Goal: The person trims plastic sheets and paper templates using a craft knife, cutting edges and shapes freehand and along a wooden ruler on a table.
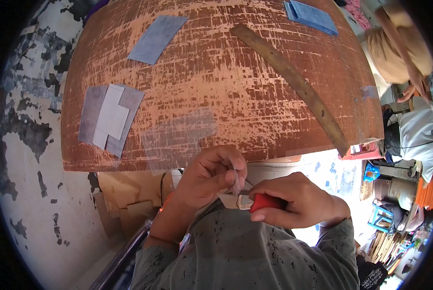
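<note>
Near the table's front edge, my left hand [215,175] pinches a small piece of thin, translucent material [236,182]. Just right of it, my right hand [298,199] is closed around a red-handled tool [265,202]. The tool's pale metal-looking end [244,202] points toward my left hand; its exact shape is hard to make out. Both hands are in front of my torso, close together. Beyond my left hand, a translucent sheet [177,135] lies flat on the worn brown table [202,72].
White paper pieces [112,116] lie over grey-blue sheets at the left. Another blue-grey sheet [157,39] is farther back, and a stack [311,17] sits at the back right. A long worn strip [293,79] crosses the right side. Another person [400,48] is at the right.
</note>
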`<state>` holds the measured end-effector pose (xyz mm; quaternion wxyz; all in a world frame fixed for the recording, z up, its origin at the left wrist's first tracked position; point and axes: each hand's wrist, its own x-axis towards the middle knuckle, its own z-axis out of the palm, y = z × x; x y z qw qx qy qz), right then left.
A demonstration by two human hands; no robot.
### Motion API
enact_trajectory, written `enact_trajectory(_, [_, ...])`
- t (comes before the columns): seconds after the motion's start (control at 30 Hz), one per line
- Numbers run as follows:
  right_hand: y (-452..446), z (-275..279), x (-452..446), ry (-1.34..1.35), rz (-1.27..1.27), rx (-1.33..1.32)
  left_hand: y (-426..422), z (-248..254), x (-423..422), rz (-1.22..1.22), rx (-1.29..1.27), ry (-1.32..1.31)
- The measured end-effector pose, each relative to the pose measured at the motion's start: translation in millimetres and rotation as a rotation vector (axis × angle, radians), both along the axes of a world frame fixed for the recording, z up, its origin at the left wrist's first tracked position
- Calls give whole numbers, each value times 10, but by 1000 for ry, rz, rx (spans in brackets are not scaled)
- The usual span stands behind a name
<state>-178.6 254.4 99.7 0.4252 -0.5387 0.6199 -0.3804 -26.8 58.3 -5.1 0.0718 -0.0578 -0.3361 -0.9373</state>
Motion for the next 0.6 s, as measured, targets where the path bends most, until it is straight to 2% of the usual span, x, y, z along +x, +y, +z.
enact_trajectory(0.1, [-11, -74, -9, -146, 5, 49, 13, 6, -45, 91, -56, 84])
enact_trajectory(0.33, [-49, -207, 12, -505, -24, 84, 3, 26, -26, 76, -37, 43])
enact_trajectory(0.6, [-15, -266, -38, -808, 10, 212, 24, 22, -16, 20, 137, -15])
